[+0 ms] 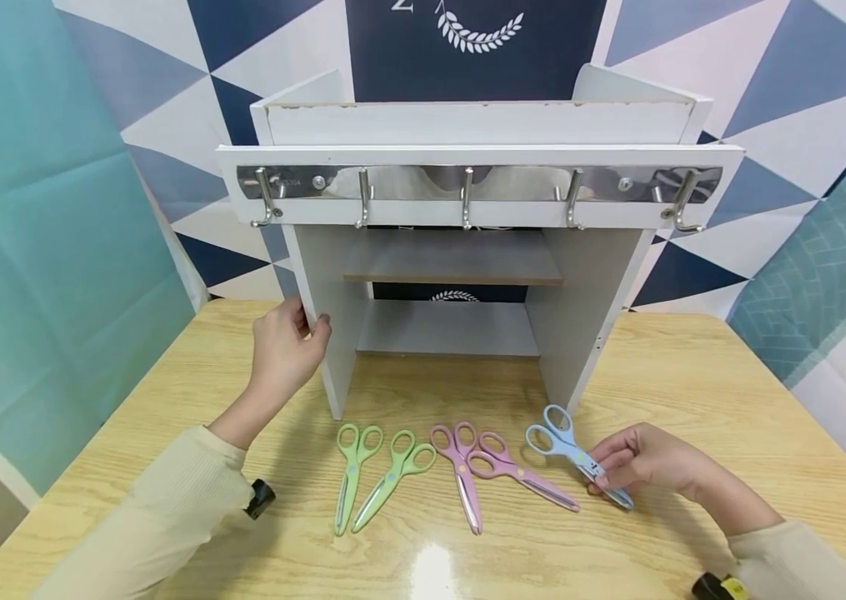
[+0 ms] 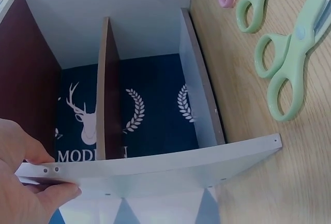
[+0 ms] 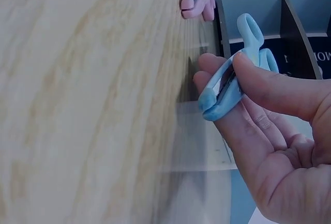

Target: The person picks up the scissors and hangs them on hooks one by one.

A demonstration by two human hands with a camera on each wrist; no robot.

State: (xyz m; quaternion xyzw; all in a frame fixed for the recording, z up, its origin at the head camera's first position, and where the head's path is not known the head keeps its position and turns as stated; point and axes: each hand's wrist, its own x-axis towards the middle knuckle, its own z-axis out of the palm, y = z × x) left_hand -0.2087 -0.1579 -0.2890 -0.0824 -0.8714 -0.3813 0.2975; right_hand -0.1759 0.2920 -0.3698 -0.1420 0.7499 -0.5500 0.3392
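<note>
A white shelf rack [image 1: 468,125] with a metal hook strip [image 1: 423,183] stands at the back of the table. My left hand [image 1: 287,342] pinches the front edge of its left side panel [image 2: 155,164], thumb on one face and fingers on the other. At the right, my right hand [image 1: 643,458] holds blue scissors [image 1: 573,450] by the blade end, between thumb and fingers. Their handles point up and left, near the foot of the right side panel [image 1: 595,308]. In the right wrist view the blue scissors [image 3: 227,84] are clear of the wood surface.
Two green scissors [image 1: 351,475] and two pink scissors [image 1: 460,475] lie in a row on the wooden table [image 1: 257,517] before the rack. One pink pair's handle touches or overlaps the other. A patterned cloth [image 1: 730,83] hangs behind.
</note>
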